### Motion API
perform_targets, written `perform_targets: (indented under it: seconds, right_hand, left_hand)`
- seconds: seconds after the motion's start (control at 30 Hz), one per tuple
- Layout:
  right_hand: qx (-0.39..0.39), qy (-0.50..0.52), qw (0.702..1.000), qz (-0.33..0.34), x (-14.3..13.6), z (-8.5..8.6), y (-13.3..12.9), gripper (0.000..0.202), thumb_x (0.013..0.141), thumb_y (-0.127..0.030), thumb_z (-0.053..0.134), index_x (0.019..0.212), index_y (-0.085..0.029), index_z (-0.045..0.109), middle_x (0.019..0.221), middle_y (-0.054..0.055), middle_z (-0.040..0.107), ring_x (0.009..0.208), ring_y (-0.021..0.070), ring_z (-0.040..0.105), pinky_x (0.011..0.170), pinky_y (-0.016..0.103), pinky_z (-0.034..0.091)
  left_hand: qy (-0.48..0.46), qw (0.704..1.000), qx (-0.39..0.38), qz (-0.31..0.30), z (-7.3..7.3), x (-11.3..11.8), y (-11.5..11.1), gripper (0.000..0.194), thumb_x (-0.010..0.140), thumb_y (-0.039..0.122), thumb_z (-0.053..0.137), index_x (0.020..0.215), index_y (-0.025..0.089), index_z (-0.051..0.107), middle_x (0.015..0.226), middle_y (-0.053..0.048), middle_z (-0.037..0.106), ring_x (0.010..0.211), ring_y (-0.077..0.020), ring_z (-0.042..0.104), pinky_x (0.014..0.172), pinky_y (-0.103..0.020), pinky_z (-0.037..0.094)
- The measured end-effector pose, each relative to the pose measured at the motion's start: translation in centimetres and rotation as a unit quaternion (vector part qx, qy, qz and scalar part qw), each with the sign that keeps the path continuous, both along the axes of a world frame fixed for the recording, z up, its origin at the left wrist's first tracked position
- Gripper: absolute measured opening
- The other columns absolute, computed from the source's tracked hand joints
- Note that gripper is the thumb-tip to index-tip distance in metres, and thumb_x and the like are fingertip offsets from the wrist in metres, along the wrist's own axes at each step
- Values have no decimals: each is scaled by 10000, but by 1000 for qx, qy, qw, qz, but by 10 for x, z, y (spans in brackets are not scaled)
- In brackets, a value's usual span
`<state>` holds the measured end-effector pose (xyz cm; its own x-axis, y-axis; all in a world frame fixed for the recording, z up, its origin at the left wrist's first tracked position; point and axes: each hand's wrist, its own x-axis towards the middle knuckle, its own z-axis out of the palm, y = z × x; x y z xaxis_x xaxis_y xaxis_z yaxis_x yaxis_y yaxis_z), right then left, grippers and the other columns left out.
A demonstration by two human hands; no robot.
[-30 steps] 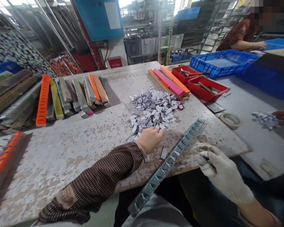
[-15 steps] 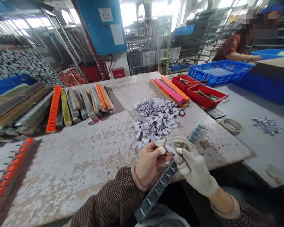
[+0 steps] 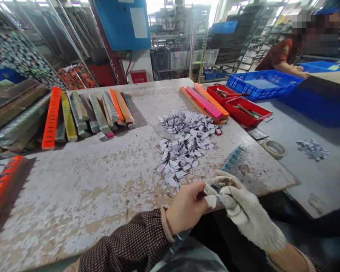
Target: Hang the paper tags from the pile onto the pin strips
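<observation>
Working at a table (image 3: 110, 177) spread beyond the grip. Masking part of a strip (image 3: 234, 158) beneath the grip. Facing a chip heap (image 3: 187, 139) ahead and left of the grip. Curling the gloved right hand (image 3: 248, 213) at the grip's right; cannot tell its hold. Pinching a chip (image 3: 218, 197) with the left hand (image 3: 187, 207).

Your left hand (image 3: 187, 207) and gloved right hand (image 3: 248, 213) hide the middle of the slotted strip (image 3: 234, 158); beyond the tabletop's (image 3: 102, 173) near edge, its lower part blurs. You cannot tell whether your right hand also grips the white piece (image 3: 211, 201). The picture cuts off the orange bar (image 3: 6, 183) toward the tabletop's left end.
</observation>
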<state>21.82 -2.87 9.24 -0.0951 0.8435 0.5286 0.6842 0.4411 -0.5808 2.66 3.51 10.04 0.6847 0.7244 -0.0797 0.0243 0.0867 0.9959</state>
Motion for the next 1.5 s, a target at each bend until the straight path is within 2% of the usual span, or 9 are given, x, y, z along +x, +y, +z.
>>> perform_targets:
  seconds: [0.17,0.27,0.37,0.5,0.73,0.9,1.1,1.33,1.5]
  right_hand:
    - [15,-87,991,-102,39,-8,14,202,1022,-262,419,995,-256,618,1151,126,692,1052,263,710,820,420,655]
    - [8,-138,984,-114,58,-20,24,165,984,-252,513,848,-250,608,1154,111,701,1180,304,656,943,496,608]
    - [8,-184,978,-100,62,-29,30,165,955,-240,590,791,-236,580,1178,102,699,1317,337,563,1081,576,506]
    - [15,-270,960,-70,65,-32,37,118,955,-199,579,839,-218,578,1191,110,682,1323,327,550,1093,576,482]
    - [-38,-311,950,-1,78,-22,46,143,934,-166,532,817,-216,596,1215,124,668,1342,310,535,1084,506,511]
    - [-27,-352,936,-2,70,-11,47,108,981,-263,557,934,-207,636,1357,119,646,1408,352,485,1154,587,429]
    - [-29,-326,945,7,72,-21,47,151,978,-242,509,956,-196,651,1282,144,683,1309,319,571,1078,532,502]
    - [-61,-373,926,28,60,-12,59,166,914,-185,520,887,-207,683,1117,95,746,1255,336,607,1147,575,412]
    - [-43,-404,913,23,69,-13,56,155,808,-179,569,915,-188,681,1204,148,710,1324,397,543,1175,626,355]
  left_hand:
    - [184,959,214,-16,-1,-24,-3,250,878,289,686,1086,186,591,1027,-75,686,906,-228,629,818,-358,511]
    - [239,932,268,-58,-1,-40,-10,265,914,253,662,1159,196,579,1174,-102,655,1069,-264,606,944,-404,512]
    - [272,924,256,-86,-2,-47,-16,279,918,237,672,1178,203,578,1239,-102,636,1120,-272,588,976,-408,514]
    - [280,928,227,-100,-6,-47,-16,271,914,229,673,1171,199,594,1237,-101,633,1142,-273,588,1006,-409,510]
    - [256,942,188,-109,-12,-48,-13,309,912,290,686,1196,204,595,1250,-91,630,1139,-264,610,1000,-400,520]
    - [251,945,175,-113,-13,-48,-11,336,895,319,710,1192,215,594,1241,-92,632,1124,-258,624,990,-380,530]
    - [258,942,180,-114,-17,-46,-10,386,875,362,741,1200,208,599,1215,-89,639,1100,-271,642,962,-401,545]
    - [282,931,195,-124,-10,-45,-10,399,889,397,728,1208,195,595,1217,-105,648,1105,-285,646,924,-405,564]
    - [281,920,242,-128,-8,-48,-12,407,919,504,693,1163,194,594,1173,-101,675,1045,-274,668,875,-381,575]
